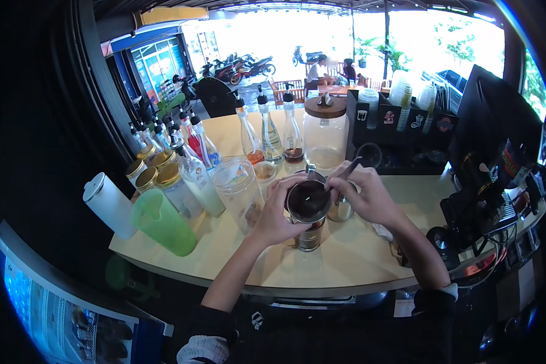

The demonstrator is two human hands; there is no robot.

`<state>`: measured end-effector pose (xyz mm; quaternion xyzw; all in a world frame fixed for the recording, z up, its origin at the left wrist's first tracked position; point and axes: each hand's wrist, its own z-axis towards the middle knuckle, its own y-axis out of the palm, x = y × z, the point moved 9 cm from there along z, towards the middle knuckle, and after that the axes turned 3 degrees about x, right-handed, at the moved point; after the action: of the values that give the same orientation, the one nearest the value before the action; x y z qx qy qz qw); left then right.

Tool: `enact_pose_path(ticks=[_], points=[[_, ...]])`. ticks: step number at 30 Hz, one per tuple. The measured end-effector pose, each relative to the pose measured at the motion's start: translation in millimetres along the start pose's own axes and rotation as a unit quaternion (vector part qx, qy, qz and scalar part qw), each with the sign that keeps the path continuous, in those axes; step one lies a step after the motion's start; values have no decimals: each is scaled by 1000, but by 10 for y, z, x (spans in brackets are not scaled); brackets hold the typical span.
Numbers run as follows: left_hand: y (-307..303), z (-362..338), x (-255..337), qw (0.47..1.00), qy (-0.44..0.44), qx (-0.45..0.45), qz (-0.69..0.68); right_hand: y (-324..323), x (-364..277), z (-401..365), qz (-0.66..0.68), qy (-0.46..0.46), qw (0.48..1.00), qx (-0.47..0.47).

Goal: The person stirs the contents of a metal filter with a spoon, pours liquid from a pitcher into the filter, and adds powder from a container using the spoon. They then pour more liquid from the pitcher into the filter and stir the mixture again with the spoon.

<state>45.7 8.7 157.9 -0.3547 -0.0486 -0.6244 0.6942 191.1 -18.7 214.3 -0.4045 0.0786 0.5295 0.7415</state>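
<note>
A pale counter [279, 270] with a curved near edge spans the scene. On its left stand a white jug [109, 205], a green pitcher [164, 222] and gold-lidded jars [170, 176]. Pump bottles [272, 137] line the far side, beside a wooden-lidded glass jar [324, 138]. A clear tub [238, 187] stands left of centre; a metal cup [309, 238] stands near the middle.
</note>
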Motion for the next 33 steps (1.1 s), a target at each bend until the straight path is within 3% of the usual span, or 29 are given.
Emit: enact_pose_path(ticks=[7,11,12,16,19,21,26,28,33], points=[[49,-68,116,999,7,11,35,1,-80,-14,-1,-91,995,-37],[84,-92,189,998,4,3,62,-26,-23,-11,28,-82,996,-30],[80,-102,188,998,-1,6,56,-9,41,-8,42,-40,998,-40],[47,-131,171,998,-9,3,63,78,-48,-105,36,-93,995,-30],[18,-157,92,998,-30,14,48,55,47,-165,60,-47,997,9],[8,-131,48,996,-36,10,84,32,260,-220,231,81,968,53],[47,-103,-103,997,-47,20,62,-115,270,-336,316,104,935,119],[70,-85,-141,997,-70,36,-17,-111,185,-372,242,100,960,99],[154,-93,-223,997,-75,5,4,-57,-90,-278,65,63,995,34]])
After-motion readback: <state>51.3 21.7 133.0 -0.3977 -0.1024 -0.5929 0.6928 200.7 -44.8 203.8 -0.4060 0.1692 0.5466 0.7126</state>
